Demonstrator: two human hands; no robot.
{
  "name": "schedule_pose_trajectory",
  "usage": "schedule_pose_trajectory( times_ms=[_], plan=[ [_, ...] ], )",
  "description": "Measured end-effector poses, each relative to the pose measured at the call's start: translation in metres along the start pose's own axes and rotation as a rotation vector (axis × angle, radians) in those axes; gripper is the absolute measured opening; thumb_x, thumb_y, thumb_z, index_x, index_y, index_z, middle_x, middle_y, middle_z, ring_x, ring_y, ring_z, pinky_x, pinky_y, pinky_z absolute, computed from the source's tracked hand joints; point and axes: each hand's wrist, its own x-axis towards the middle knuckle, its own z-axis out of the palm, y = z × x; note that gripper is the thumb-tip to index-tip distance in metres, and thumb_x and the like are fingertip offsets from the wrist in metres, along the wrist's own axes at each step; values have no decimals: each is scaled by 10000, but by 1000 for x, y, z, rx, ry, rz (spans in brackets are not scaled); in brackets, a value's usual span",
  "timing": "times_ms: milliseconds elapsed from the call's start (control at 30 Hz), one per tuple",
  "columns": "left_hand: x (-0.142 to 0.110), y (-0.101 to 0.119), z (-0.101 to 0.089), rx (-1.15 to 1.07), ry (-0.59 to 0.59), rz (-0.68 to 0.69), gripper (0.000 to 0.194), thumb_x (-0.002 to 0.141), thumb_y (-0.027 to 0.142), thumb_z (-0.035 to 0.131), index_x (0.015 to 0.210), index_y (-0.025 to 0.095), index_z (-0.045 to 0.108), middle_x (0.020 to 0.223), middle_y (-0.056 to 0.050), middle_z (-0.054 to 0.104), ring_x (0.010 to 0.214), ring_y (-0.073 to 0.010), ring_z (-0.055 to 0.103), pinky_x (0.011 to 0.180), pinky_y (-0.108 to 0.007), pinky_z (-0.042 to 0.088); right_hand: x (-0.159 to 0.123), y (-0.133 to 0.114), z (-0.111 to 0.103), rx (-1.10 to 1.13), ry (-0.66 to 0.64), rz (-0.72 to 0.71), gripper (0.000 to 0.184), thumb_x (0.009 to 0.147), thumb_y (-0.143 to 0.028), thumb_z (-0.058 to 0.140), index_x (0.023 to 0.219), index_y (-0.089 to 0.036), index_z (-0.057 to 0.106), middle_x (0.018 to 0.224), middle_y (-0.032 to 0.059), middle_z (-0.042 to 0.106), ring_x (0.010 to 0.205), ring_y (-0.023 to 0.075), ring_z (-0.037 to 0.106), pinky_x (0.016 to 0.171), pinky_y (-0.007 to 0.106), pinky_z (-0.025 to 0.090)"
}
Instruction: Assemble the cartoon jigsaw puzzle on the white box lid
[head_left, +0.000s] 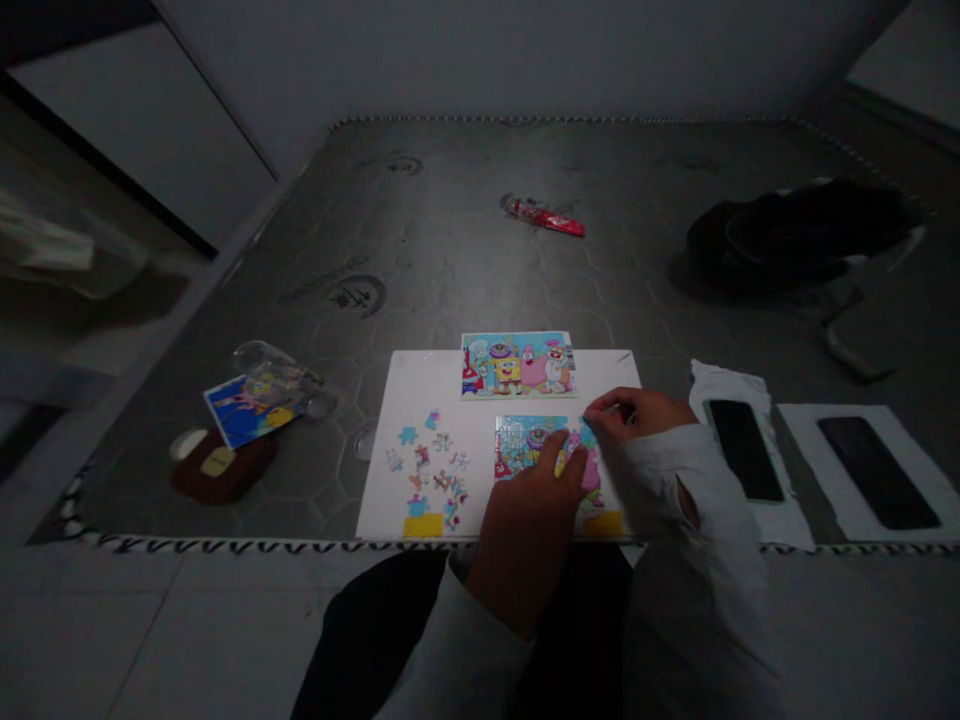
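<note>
A partly assembled jigsaw puzzle (pixel 517 435) of cartoon figures lies on a white board (pixel 480 520). My left hand (pixel 529 510) rests on it, fingers stretched out and pressing its surface. At the puzzle's upper right corner, my right hand (pixel 637 412) pinches a small bluish puzzle piece (pixel 587 421), mostly hidden by the fingertips. Loose puzzle pieces (pixel 441 480) are scattered over the board's left side. Just above the puzzle lies a printed reference picture (pixel 517 367) with the same figures.
Two phones (pixel 744 450) (pixel 877 472) lie on white sheets at the right. Dark bundled fabric (pixel 795 240) sits beyond them. A red packet (pixel 544 215) lies farther back. At left are a blue card (pixel 244 410), a clear plastic container (pixel 277 372) and a brown pouch (pixel 225 470).
</note>
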Motion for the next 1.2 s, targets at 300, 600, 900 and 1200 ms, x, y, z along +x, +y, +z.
schedule_pose_trajectory(
  times_ms=[300,600,900,1200],
  plan=[
    [-2,0,1,3,11,4,372,1046,285,560,1416,281,596,1523,-59,602,828,-150,761,580,-276,598,-7,1,2,57,59,-48,226,878,-437,664,895,-274,819,742,20,733,694,191,658,599,301,401],
    [0,0,0,5,15,1,352,1058,298,537,1406,281,590,1499,-53,617,816,-146,754,540,-269,563,0,3,4,1,57,-22,258,859,-504,673,848,-284,808,709,20,724,662,187,648,576,291,397],
    [-6,-14,-23,-77,17,-106,381,1042,301,568,1422,321,583,1336,-14,709,946,-175,755,616,-273,570,-12,-6,-4,29,86,-104,255,912,-456,618,903,-271,793,726,24,722,675,193,653,624,308,404],
    [-19,-94,-51,-211,141,-522,267,1020,316,593,1246,275,729,1147,-10,784,956,-207,737,824,-320,524,-13,-9,-8,21,55,-133,258,916,-447,601,922,-274,792,718,21,703,660,198,637,629,322,407]
  ],
)
